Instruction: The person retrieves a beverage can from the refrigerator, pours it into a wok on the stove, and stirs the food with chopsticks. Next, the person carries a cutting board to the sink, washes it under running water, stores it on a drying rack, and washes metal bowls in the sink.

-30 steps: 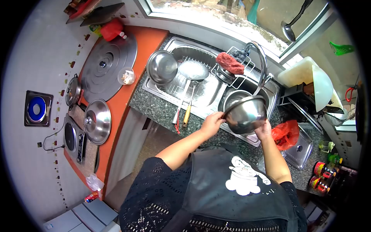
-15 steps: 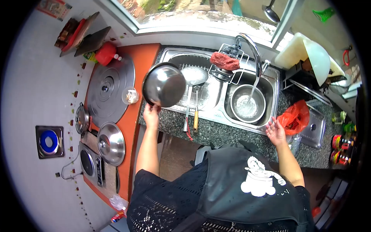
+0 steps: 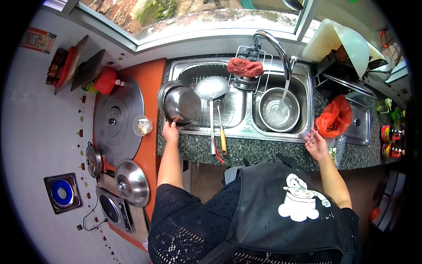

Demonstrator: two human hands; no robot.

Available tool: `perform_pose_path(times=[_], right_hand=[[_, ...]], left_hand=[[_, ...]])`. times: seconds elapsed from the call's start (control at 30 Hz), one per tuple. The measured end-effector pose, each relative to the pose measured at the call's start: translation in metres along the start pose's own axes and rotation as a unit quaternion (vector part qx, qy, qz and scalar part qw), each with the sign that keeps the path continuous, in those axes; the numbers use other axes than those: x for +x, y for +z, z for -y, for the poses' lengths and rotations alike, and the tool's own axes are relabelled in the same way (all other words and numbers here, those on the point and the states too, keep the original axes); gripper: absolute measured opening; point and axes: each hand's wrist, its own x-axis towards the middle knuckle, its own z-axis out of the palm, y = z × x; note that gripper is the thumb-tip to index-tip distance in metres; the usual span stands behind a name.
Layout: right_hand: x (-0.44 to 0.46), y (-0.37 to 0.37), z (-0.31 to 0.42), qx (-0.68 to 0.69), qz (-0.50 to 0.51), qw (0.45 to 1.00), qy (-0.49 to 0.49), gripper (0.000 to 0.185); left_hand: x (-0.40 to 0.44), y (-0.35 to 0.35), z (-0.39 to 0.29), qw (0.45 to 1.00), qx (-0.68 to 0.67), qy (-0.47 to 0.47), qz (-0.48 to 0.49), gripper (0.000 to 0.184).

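Observation:
My left hand [image 3: 171, 131] grips the near rim of a steel bowl [image 3: 183, 105], which is tilted over the left edge of the sink. Behind it another steel bowl [image 3: 164, 93] shows in part. My right hand [image 3: 316, 145] is empty, its fingers apart, at the counter edge beside a red plastic bag [image 3: 334, 117]. Water runs from the faucet [image 3: 278, 42] into a steel pot [image 3: 279, 109] in the right basin. A skimmer [image 3: 212, 88] and a yellow-handled utensil [image 3: 222, 136] lie across the left basin.
A red cloth [image 3: 245, 67] lies on a wire rack between the basins. At the left, a large round lid [image 3: 118, 123], a small cup [image 3: 143, 126] and a domed lid [image 3: 132, 182] sit on the orange counter [image 3: 152, 81]. A metal tray [image 3: 358, 122] is at the right.
My left hand has carried the bowl from above the pot to the sink's left side, beside the other bowl. My right hand has let go of the bowl and opened. The view has turned.

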Motion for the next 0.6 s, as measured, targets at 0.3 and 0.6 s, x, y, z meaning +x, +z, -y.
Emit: perform_pose_path(times=[0.3, 0.6], right_hand=[[0.002, 0.013, -0.003, -0.011, -0.013, 1.000, 0.002, 0.042], [0.011, 0.031, -0.005, -0.042, 0.003, 0.999, 0.015, 0.041]], left_hand=[[0.008, 0.003, 0.024, 0.990, 0.056, 0.055, -0.119, 0.022], [-0.115, 0.076, -0.041, 0.946, 0.246, 0.195, 0.076, 0.020]])
